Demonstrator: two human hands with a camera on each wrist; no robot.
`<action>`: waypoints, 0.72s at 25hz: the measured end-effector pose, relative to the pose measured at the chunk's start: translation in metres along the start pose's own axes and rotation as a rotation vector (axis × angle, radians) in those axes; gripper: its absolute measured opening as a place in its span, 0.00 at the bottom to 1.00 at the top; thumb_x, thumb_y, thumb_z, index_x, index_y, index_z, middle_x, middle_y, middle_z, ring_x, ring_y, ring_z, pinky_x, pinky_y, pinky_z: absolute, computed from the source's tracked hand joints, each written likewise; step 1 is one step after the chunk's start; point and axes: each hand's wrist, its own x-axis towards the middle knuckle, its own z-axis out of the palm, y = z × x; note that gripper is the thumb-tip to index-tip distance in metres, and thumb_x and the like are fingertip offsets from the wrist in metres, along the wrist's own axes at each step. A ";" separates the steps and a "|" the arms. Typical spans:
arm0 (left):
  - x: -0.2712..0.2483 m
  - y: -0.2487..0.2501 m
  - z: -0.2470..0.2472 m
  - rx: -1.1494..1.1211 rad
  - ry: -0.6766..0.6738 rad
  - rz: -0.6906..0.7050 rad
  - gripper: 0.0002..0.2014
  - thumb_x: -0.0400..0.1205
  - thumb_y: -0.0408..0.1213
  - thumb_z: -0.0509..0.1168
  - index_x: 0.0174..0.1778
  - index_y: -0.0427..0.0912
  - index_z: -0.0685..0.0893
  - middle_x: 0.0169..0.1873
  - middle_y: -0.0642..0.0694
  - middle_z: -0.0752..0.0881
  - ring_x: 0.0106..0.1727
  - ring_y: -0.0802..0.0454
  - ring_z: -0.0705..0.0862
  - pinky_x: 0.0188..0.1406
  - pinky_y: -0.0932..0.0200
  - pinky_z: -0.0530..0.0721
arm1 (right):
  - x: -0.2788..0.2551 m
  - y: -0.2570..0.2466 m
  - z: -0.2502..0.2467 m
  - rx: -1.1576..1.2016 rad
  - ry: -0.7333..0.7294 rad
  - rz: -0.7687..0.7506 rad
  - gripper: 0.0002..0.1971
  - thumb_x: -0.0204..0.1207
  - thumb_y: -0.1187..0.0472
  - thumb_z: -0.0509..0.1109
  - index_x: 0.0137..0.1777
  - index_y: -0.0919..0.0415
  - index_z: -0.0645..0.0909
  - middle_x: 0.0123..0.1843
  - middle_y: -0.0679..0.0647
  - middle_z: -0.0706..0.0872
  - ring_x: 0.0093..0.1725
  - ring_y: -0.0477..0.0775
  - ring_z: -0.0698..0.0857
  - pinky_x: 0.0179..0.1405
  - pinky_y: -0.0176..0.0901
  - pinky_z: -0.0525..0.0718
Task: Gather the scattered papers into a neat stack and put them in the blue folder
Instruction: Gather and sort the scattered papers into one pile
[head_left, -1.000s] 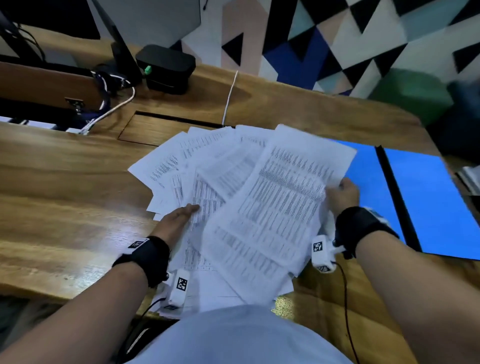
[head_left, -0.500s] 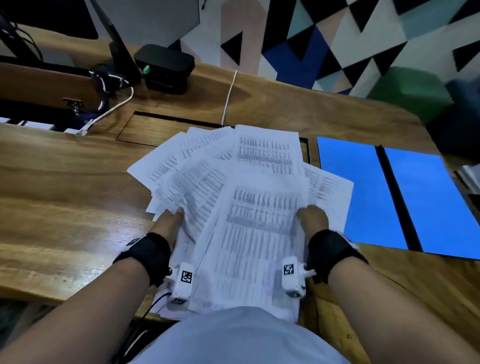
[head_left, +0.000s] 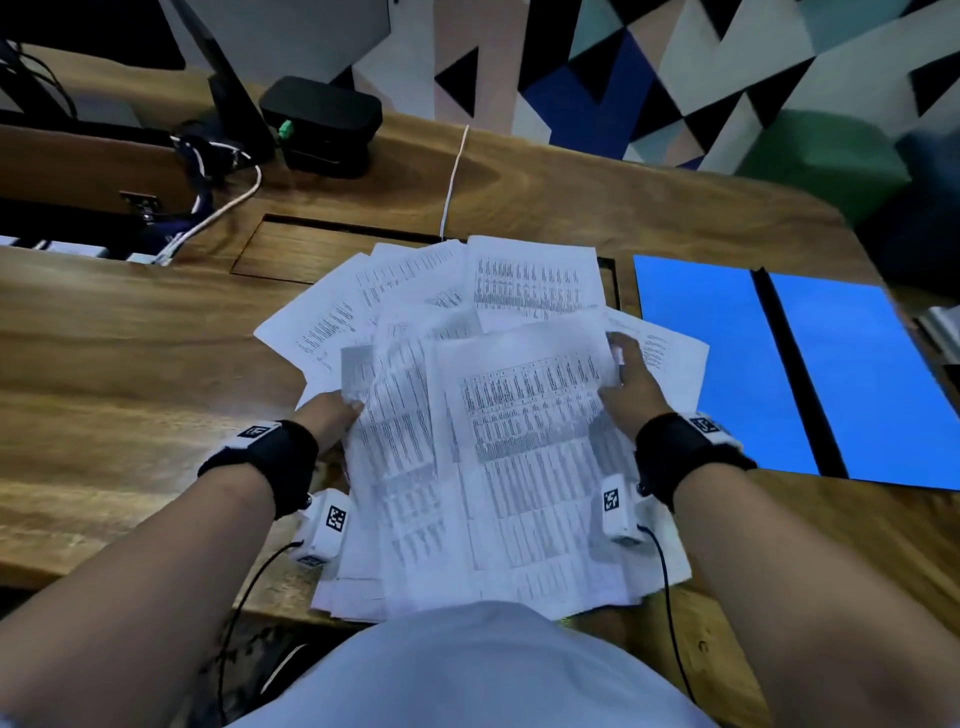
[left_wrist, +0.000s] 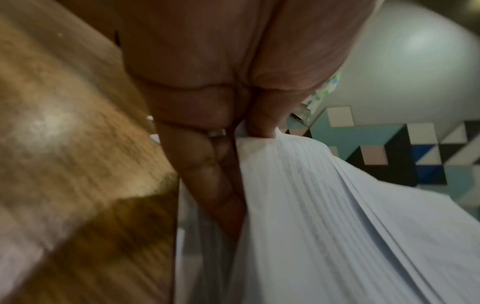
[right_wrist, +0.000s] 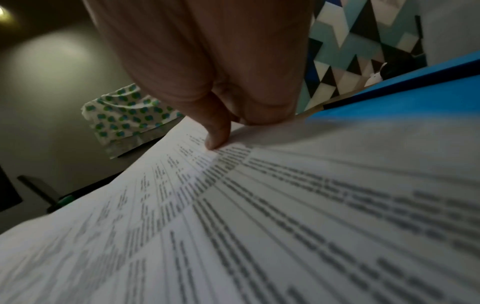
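Head view: the papers (head_left: 519, 441) lie fanned on the wooden table (head_left: 130, 364) between the two hands, the nearest sheets hanging over the table's near edge toward the person. The left hand (head_left: 332, 418) grips the left edge of the bunch, its fingers hidden under the sheets. The right hand (head_left: 631, 384) holds the right edge of the top printed sheet, thumb on top. More sheets spread out beyond both hands, away from the person. The blue folder (head_left: 727, 364) lies open and flat on the table just beyond the right hand's outer side, apart from it, one loose sheet reaching almost to its near cover

Left wrist view: the left hand (left_wrist: 221, 102) pinches a thick bunch of papers (left_wrist: 324, 216), thumb on top and fingers (left_wrist: 207, 174) underneath, with the table (left_wrist: 64, 144) edge on the outer side of the hand

Right wrist view: the right hand (right_wrist: 221, 72) presses its thumb on the printed top of the papers (right_wrist: 259, 226), the other fingers curled out of sight at the sheet's edge; the blue folder (right_wrist: 415, 96) shows beyond the hand on its outer side
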 end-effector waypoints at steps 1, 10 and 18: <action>0.004 0.001 0.000 0.068 0.011 0.017 0.09 0.86 0.38 0.57 0.48 0.37 0.78 0.53 0.28 0.85 0.53 0.31 0.85 0.56 0.39 0.85 | 0.004 -0.003 -0.001 0.017 0.003 0.007 0.30 0.77 0.75 0.57 0.77 0.51 0.61 0.61 0.70 0.78 0.47 0.62 0.80 0.44 0.49 0.79; -0.034 0.024 0.038 -0.181 0.121 0.085 0.41 0.79 0.46 0.69 0.81 0.42 0.51 0.70 0.42 0.72 0.65 0.44 0.75 0.61 0.53 0.72 | -0.007 -0.014 0.071 0.167 0.026 0.176 0.19 0.77 0.70 0.64 0.69 0.68 0.71 0.64 0.66 0.82 0.62 0.64 0.82 0.58 0.44 0.78; -0.015 -0.017 0.038 -0.064 0.071 0.011 0.39 0.74 0.28 0.73 0.76 0.40 0.59 0.70 0.36 0.75 0.70 0.35 0.76 0.72 0.42 0.73 | -0.005 0.039 -0.021 -0.144 0.465 0.688 0.49 0.62 0.46 0.81 0.76 0.64 0.57 0.75 0.66 0.67 0.74 0.68 0.69 0.71 0.65 0.71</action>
